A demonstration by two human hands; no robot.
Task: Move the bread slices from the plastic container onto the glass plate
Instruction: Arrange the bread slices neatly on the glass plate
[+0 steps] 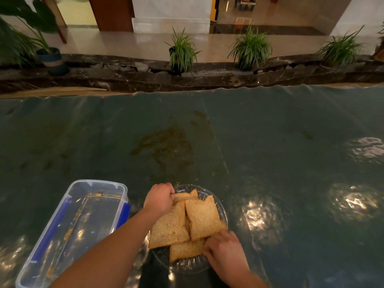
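A round glass plate [218,202] sits near the table's front edge and carries several brown bread slices [202,217] that overlap one another. At the plate's far left side, my left hand [159,198] is closed on a slice [184,196]. My right hand [225,249] rests at the plate's near right rim, fingers touching the lowest slice [187,250]. To the left lies the clear plastic container [72,225] with blue clips; it holds only crumbs.
A dark green plastic sheet [270,142] covers the table, with a brown stain [166,146] beyond the plate. A dark stone ledge with potted plants [181,53] runs past the table's far edge.
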